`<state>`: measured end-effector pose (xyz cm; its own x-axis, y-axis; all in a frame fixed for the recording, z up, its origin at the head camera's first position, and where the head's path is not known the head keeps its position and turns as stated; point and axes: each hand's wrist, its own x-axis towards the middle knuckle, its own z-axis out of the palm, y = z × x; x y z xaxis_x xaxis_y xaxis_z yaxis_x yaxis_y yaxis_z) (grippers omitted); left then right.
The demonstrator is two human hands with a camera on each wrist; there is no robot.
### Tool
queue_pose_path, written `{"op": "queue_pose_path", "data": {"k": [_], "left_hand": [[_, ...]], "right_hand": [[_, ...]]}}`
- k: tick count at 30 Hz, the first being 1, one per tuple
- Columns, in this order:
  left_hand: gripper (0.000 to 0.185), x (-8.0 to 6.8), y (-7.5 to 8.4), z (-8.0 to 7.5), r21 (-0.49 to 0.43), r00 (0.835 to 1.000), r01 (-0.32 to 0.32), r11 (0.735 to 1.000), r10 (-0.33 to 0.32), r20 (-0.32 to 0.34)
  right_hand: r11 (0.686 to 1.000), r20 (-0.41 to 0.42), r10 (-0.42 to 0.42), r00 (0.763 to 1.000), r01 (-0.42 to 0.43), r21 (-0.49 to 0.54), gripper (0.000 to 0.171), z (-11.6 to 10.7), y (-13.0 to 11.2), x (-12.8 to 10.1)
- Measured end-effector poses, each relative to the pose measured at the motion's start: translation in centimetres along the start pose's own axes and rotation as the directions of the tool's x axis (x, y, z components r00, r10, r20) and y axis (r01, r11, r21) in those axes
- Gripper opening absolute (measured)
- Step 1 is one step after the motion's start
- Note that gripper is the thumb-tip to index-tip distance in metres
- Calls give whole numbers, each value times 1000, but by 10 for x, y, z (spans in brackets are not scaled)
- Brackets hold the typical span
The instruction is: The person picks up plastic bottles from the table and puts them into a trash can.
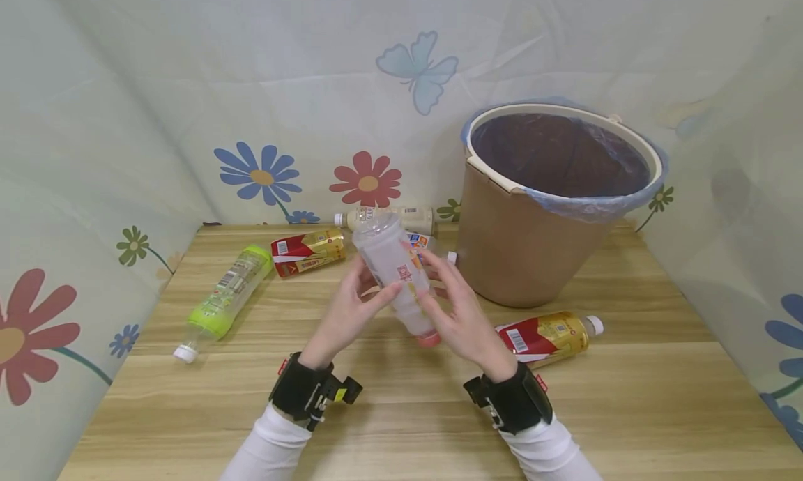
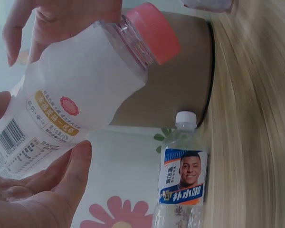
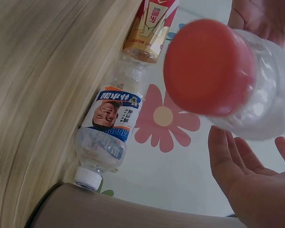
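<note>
Both hands hold a translucent white plastic bottle (image 1: 401,275) above the table, its pinkish-red cap (image 2: 154,33) tilted down toward the person. My left hand (image 1: 351,310) grips the bottle's left side, thumb laid along its front. On the other side, my right hand (image 1: 463,314) holds it with the thumb in front and fingers behind. The cap (image 3: 209,66) faces the right wrist camera and is screwed on. Behind the held bottle lies a clear bottle (image 2: 183,175) with a blue, white and orange label, mostly hidden in the head view.
A brown bin (image 1: 521,251) with a blue liner stands at the back right. Red-and-gold bottles (image 1: 310,251) lie left and right of the hands. A green-labelled bottle (image 1: 228,293) lies at the left, a cream bottle (image 1: 417,219) along the back wall.
</note>
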<state>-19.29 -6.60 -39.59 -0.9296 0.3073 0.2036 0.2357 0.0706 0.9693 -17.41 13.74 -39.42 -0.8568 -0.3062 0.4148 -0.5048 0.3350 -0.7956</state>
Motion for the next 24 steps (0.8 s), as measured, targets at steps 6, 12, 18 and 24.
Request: {"op": "queue_pose_path", "data": {"k": [6,12,18,24], "left_hand": [[61,-2,0,4,-38,1000,5,999,-4,30],[58,-2,-3,8,-86,995,7,996,1,96],[53,-3,-5,10,46,998,-25,999,23,57],[51,-3,-6,10,147,999,-46,988,43,24]], "right_hand": [[1000,40,-14,999,14,-7,69,3,1,0],[1000,31,-5,1000,5,-10,81,6,2,-1],[999,3,-3,1000,3,-35,84,6,3,-1],[999,5,-8,1000,8,-37,85,5,4,0]]}}
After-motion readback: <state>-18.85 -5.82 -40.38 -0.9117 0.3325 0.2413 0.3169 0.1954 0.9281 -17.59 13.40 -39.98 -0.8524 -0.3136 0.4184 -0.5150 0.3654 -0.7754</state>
